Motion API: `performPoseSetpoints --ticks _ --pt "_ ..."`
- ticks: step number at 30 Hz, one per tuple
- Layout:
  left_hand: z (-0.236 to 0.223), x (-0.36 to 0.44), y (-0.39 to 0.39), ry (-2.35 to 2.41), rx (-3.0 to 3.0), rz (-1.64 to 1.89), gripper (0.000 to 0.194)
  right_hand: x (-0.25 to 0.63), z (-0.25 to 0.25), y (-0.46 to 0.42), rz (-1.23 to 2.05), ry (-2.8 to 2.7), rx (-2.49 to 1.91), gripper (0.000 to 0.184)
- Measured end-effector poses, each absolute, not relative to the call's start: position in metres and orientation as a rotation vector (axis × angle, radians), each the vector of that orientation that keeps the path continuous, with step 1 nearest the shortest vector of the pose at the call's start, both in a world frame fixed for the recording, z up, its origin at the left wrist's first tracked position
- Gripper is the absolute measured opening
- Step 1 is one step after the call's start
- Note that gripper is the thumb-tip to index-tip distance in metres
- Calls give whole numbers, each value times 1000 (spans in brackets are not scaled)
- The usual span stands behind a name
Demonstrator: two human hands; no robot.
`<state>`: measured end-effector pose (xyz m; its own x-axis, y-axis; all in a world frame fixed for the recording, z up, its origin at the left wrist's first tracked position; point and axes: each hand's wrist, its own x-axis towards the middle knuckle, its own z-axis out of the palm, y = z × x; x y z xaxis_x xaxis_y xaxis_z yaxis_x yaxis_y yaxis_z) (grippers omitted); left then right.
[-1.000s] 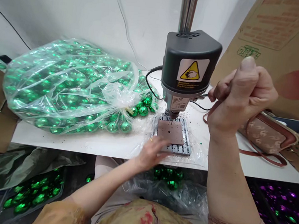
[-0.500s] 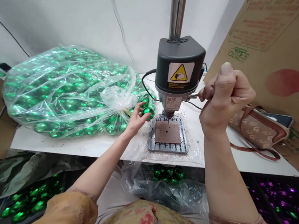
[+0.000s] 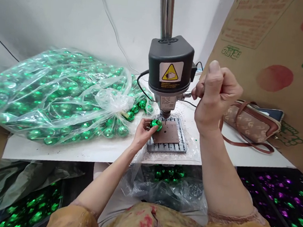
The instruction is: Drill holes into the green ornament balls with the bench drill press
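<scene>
A shiny green faceted ball (image 3: 156, 125) is pinched in the fingers of my left hand (image 3: 143, 133), over the left part of the brown square pad (image 3: 169, 137). The pad has a small hole and lies on the slotted metal base (image 3: 182, 146) of a bench drill press (image 3: 170, 63). Close to the ball, the thin drill bit points down above the pad. My right hand (image 3: 217, 95) is closed in a fist around the drill's feed handle (image 3: 187, 94), its grip mostly hidden by the fingers.
Left on the white table (image 3: 56, 153) lies a large clear bag (image 3: 59, 94) of green balls, with several loose ones by its knot. A patterned purse (image 3: 249, 123) and a cardboard box (image 3: 254, 45) stand right. Below are containers of green and purple balls (image 3: 280, 192).
My left hand has carried a green ball from the bag's mouth rightward to the drill base. My right hand stays on the handle. The view has shifted slightly.
</scene>
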<state>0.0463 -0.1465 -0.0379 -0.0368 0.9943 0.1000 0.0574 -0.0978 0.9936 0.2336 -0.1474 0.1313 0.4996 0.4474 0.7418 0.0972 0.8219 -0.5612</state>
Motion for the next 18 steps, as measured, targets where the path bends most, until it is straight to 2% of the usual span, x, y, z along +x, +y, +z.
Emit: performPoseSetpoints --ticks 12,18 --pt "-53 57 -146 1171 1591 1253 51 238 151 -132 325 -1063 -631 59" --pt "-59 63 -148 1215 1766 1188 55 235 153 -136 337 -1047 -613 57"
